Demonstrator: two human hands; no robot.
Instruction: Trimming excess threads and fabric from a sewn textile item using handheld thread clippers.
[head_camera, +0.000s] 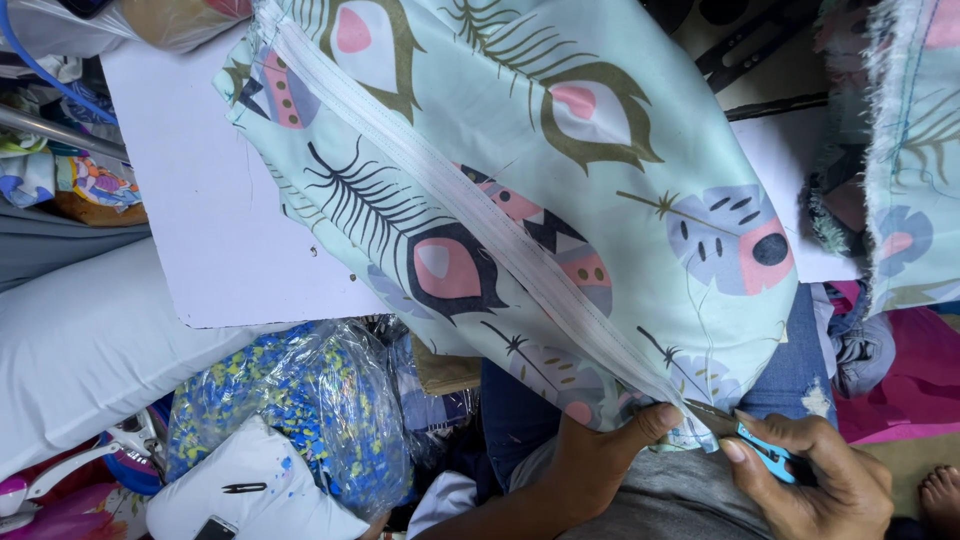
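The left hand (590, 460) pinches the near corner of a pale mint cloth (600, 190) printed with feathers; its thumb (655, 418) lies on top of the fabric and the other fingers are tucked under it, out of sight. The right hand (815, 470) sits just to the right of that thumb, its fingers curled together around small snips (762, 452) with blue handles, the index finger laid along the top. The snips' blades point left toward the cloth corner, just beside the left thumb; whether they touch the fabric cannot be told. A white zipper (470, 210) runs in a long diagonal across the cloth, from far up and left of the hands down to the corner held between the left fingers. The cloth spreads up and away from both hands, draped over the person's blue jeans (790, 370) and over a white board (200, 230) that lies well up and left of the left hand. Left of the left wrist sits a clear plastic bag (300, 410) with blue and yellow speckled fabric inside, and below it a white bundle (250, 495) with a small black clip on it. Farther left lies a white pillow (80, 340). Up and right of the right hand hangs a second piece (915, 170) of the same print with a frayed edge, and pink fabric (920, 385) lies just right of the right knuckles.
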